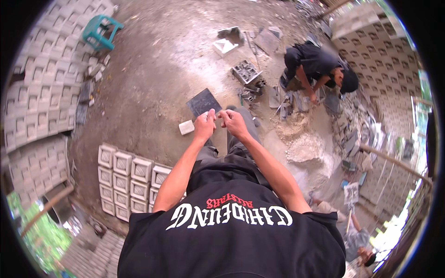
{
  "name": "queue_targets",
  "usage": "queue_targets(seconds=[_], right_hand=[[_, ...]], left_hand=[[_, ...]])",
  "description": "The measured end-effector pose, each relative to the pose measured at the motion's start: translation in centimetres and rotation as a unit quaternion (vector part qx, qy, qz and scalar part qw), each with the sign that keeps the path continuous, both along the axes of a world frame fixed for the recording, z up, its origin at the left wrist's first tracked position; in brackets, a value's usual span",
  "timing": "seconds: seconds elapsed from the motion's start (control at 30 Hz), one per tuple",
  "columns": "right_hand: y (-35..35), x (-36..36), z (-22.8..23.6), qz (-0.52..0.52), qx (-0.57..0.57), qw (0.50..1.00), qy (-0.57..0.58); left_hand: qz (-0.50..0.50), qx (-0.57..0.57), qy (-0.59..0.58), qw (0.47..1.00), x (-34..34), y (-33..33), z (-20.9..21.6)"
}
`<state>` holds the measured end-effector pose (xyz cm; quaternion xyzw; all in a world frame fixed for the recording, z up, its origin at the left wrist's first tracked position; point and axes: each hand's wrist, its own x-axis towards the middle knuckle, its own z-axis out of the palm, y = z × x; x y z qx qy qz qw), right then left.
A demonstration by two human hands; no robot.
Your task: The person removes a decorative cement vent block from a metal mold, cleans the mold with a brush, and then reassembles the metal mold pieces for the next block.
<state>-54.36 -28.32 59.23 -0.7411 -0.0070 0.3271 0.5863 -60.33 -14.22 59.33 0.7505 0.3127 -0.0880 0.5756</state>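
My left hand (204, 126) and my right hand (235, 123) are raised close together in front of my body, only a small gap between them. The fingers of both are curled in, and whatever they may hold is too small or hidden to make out. A dark square plate (199, 102) lies on the ground just beyond my left hand. Left of that hand sits a small pale block (186, 127).
Rows of pale moulded blocks (121, 182) lie at the left. A co-worker (320, 60) crouches at the right among metal pieces, near a sand heap (306, 150). A block mould (246, 72) stands ahead; a teal stool (98, 33) is far left. Another person (359, 238) is lower right.
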Motion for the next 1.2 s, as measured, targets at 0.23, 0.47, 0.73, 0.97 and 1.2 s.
queue_targets(seconds=[0.23,0.47,0.73,0.97,1.2], right_hand=[[4.2,13.7,-3.8,-0.201,0.04,0.977,-0.056],[4.7,25.6,1.1,-0.222,0.259,0.928,0.153],[2.1,31.9,-6.3,-0.219,0.071,0.938,-0.258],[-5.6,34.1,-14.2,-0.405,-0.016,0.914,0.002],[9.3,35.3,-6.2,-0.346,0.069,0.926,-0.132]], left_hand=[[0.04,-0.037,-0.068,0.996,16.8,-2.8,-1.7],[0.123,-0.329,-0.051,0.935,31.0,-2.8,-4.6],[0.089,-0.448,0.044,0.889,39.6,-4.6,-0.6],[-0.028,-0.516,0.127,0.847,43.2,-3.9,0.7],[0.008,-0.475,0.216,0.853,45.1,4.6,-9.3]])
